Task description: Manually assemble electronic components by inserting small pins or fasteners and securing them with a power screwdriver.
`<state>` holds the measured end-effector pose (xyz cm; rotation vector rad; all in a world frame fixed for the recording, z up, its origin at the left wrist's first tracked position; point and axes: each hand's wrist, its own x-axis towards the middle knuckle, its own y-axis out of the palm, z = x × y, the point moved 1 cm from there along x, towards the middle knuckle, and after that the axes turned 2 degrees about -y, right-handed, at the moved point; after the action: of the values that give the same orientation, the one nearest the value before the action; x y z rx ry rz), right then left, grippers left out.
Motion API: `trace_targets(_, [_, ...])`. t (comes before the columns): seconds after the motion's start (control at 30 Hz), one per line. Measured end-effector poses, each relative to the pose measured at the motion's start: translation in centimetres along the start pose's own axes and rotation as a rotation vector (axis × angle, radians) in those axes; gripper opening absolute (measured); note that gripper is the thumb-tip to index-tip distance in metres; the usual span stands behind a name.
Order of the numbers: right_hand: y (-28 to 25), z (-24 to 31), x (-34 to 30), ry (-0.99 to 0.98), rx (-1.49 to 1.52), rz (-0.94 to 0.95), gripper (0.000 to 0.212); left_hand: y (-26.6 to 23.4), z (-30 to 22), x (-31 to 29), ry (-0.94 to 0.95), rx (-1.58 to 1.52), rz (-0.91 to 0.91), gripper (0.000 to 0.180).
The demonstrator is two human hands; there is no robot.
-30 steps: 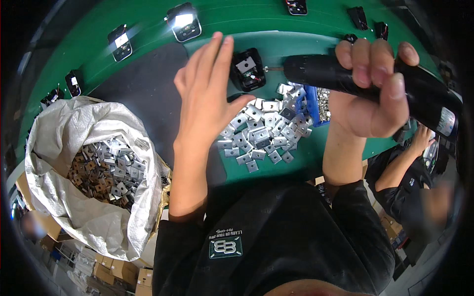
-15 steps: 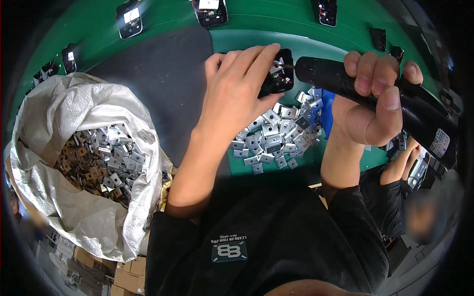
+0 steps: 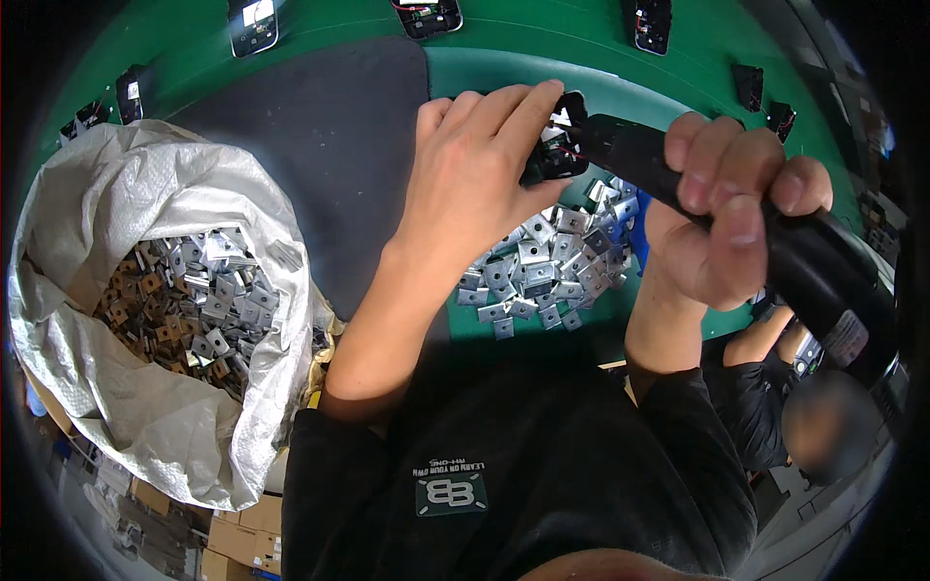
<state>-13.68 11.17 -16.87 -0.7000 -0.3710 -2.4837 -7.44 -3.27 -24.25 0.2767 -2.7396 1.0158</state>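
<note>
Left hand (image 3: 475, 174) fingers pinching small black part (image 3: 554, 155) on green table (image 3: 542, 48), right hand (image 3: 722, 223) fist-wrapped around black power screwdriver (image 3: 775, 242), tip at part, metal brackets pile (image 3: 542, 266) beneath

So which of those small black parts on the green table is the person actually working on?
The black part under the left hand, at the power screwdriver tip. The others lie untouched along the far edge.
</note>
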Motion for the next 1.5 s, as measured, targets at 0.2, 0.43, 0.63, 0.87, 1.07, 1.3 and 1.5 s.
trace_targets(0.2, [0.9, -0.9, -0.2, -0.049, -0.044, -0.016, 0.031, 0.0, 0.2, -0.3, 0.015, 0.022, -0.028, 0.072])
trace_targets(0.43, [-0.1, -0.3, -0.7, -0.154, -0.094, -0.213, 0.048, -0.5, -0.4, 0.2, 0.047, 0.081, -0.007, 0.071])
trace_targets(0.63, [-5.4, 5.9, -2.2, -0.148, 0.275, -0.330, 0.036, 0.1, -0.6, 3.7, 0.066, 0.402, -0.084, 0.068])
trace_targets(0.87, [-8.3, 5.9, -3.8, -0.175, 0.038, -0.506, 0.037, -0.8, -2.2, 11.3, -0.096, 0.608, 0.020, 0.068])
trace_targets(1.07, [-7.8, 3.4, -3.2, -0.196, -0.096, -0.539, 0.042, 1.5, 3.6, 12.9, 0.442, -0.361, -0.047, 0.089])
trace_targets(1.3, [-8.2, 1.8, -3.0, -0.145, -0.110, -0.505, 0.039, 4.4, -0.6, 13.6, 0.309, 0.417, 0.107, 0.069])
trace_targets(1.5, [-8.4, 3.7, -2.8, -0.179, -0.019, -0.499, 0.044, 1.7, -3.5, 11.2, 0.260, 0.314, 0.077, 0.058])
